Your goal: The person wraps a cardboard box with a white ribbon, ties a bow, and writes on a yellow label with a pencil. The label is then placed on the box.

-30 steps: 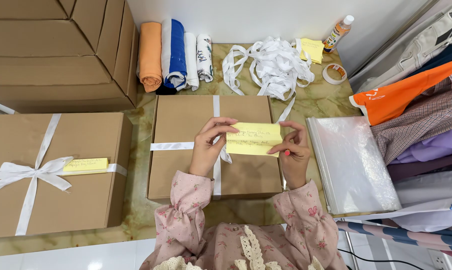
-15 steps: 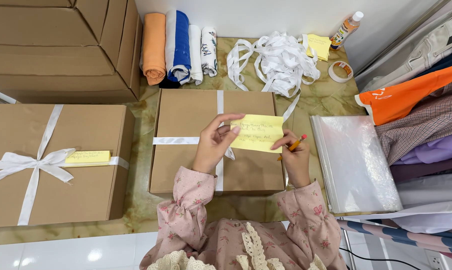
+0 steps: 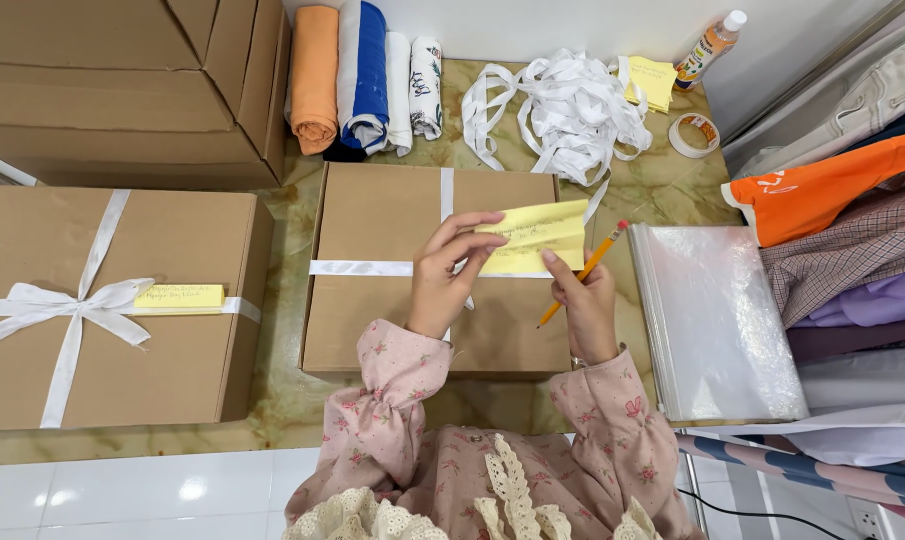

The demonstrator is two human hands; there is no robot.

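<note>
Boxes side by side on the stone table [image 3: 302, 400]

The yellow paper note [image 3: 532, 235] sits above the ribboned brown cardboard box [image 3: 382, 215]; the bow-tied brown cardboard box [image 3: 162, 350] lies left, the clear plastic zip bag [image 3: 717, 320] right, the white ribbon heap [image 3: 567, 105] behind.

Yellow note [image 3: 532, 235] over ribboned box [image 3: 382, 215] (brown)

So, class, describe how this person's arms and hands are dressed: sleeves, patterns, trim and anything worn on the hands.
Both arms wear long pink sleeves printed with small red and pink flowers, gathered into ruffled cuffs at the wrists. The left hand and right hand are bare, with no gloves. Something small and metallic shows at the right wrist; what it is cannot be told. Cream lace trim runs down the front of the garment.
</note>
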